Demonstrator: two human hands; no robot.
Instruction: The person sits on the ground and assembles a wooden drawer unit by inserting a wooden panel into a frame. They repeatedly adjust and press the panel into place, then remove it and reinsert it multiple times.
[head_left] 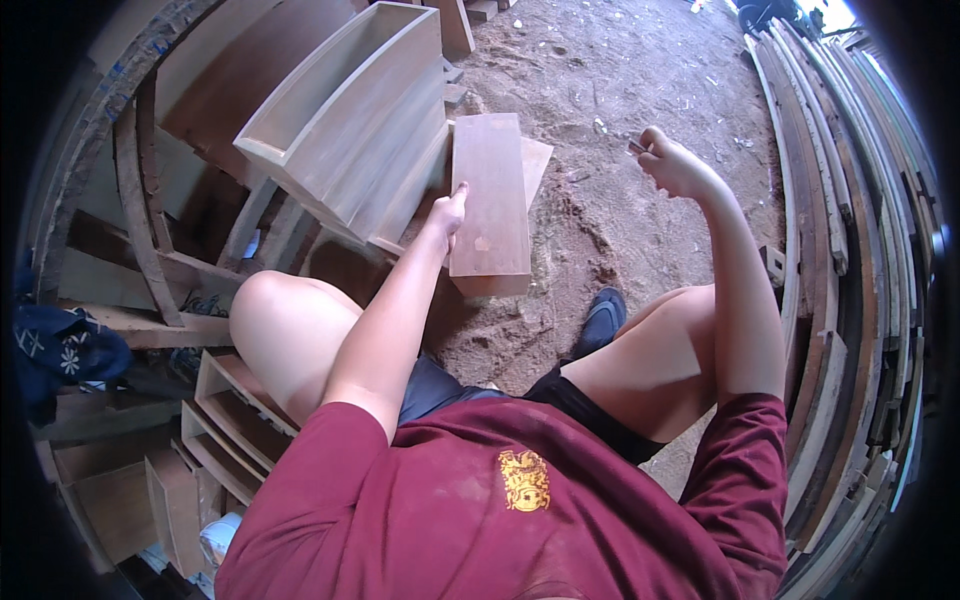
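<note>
A wooden drawer (490, 195) stands in front of me, its plain reddish-brown side facing up and its long axis pointing away from me. My left hand (450, 215) grips the drawer's left edge, thumb on the upper face and fingers down the side. Off to the right, my right hand (672, 165) is raised above the ground, apart from the drawer. Its fingers are closed round a small, thin thing (635, 147) whose end pokes out; its kind is too small to make out. A flat wooden piece (537, 168) shows behind the drawer's right side.
A larger pale, open drawer (370, 130) leans to the left of the held one. Long boards (830, 200) are stacked along the right. Wooden frames (150, 220) and more drawers (235, 420) crowd the left. Sandy ground (600, 80) with scattered chips lies ahead.
</note>
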